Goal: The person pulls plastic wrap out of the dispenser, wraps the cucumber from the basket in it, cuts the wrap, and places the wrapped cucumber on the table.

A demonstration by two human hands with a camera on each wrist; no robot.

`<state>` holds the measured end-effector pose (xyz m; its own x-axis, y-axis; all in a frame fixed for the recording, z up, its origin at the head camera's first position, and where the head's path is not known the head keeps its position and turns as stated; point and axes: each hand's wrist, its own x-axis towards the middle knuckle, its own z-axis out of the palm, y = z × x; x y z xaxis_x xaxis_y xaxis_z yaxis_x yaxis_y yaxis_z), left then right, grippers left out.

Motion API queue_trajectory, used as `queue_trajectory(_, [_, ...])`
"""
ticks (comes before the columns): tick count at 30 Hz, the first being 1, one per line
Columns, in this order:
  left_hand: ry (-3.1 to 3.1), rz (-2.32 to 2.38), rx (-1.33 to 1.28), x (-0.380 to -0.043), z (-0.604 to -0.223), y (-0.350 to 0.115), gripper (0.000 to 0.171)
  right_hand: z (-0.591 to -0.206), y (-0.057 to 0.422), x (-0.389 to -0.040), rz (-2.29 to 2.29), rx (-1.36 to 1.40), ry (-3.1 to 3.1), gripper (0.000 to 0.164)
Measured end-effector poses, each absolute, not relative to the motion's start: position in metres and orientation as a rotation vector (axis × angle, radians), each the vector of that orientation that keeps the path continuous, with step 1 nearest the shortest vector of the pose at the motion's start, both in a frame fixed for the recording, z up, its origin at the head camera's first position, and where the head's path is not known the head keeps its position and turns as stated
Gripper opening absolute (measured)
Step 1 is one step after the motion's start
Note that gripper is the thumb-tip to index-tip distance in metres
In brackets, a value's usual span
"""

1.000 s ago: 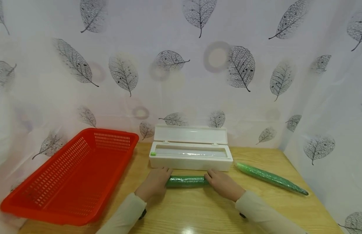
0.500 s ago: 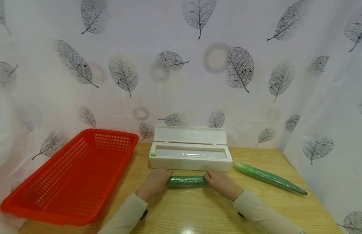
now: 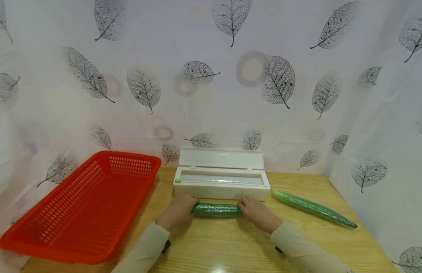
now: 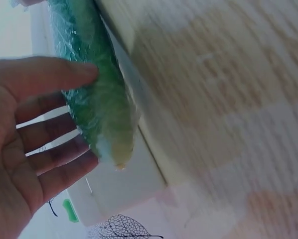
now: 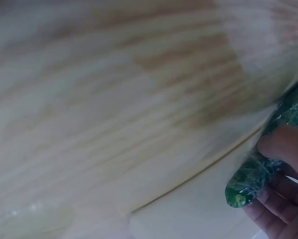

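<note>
A cucumber (image 3: 215, 209) wrapped in clear film lies crosswise in front of the white cling film box (image 3: 222, 191). My left hand (image 3: 178, 212) holds its left end; in the left wrist view the thumb lies over the wrapped cucumber (image 4: 96, 99), the fingers are spaced along its other side, and the pale tip sticks out past them. At the other end my right hand (image 3: 260, 214) grips it. The right wrist view has that thumb across the film, fingers beyond, and the dark green tip of the cucumber (image 5: 246, 186) poking out.
On the left stands a red plastic basket (image 3: 127, 223). A second film-wrapped cucumber (image 3: 314, 208) lies slanted at the right of the wooden table (image 3: 224, 246). The box lid (image 3: 221, 158) is raised against the leaf-patterned curtain (image 3: 211, 102).
My left hand has shifted slightly left along the cucumber. The cucumber has moved a little away from me and turned slightly. My right hand has hardly moved.
</note>
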<state>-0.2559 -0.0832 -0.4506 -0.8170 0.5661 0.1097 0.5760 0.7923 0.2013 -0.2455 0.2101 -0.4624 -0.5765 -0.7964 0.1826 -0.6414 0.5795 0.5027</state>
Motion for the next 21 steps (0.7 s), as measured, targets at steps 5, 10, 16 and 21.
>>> queue_trajectory(5, [-2.969, -0.417, -0.983, -0.2559, -0.4474, -0.0869, 0.022, -0.4587, 0.2097, -0.2445, -0.474, 1.152, -2.468, 0.030])
queue_trajectory(10, [-2.957, -0.382, -1.014, -0.2568, -0.4487, -0.0877, 0.022, -0.4568, 0.2091, -0.2393, -0.418, 1.149, -2.496, 0.024])
queue_trajectory(16, [-2.946, -0.288, -0.983, -0.2556, -0.4502, -0.0871, 0.027, -0.4600, 0.2092, -0.2381, -0.367, 1.151, -2.484, 0.017])
queue_trajectory(21, [-2.958, -0.221, -0.946, -0.2543, -0.4519, -0.0858, 0.031, -0.4618, 0.2098, -0.2395, -0.316, 1.146, -2.491, 0.025])
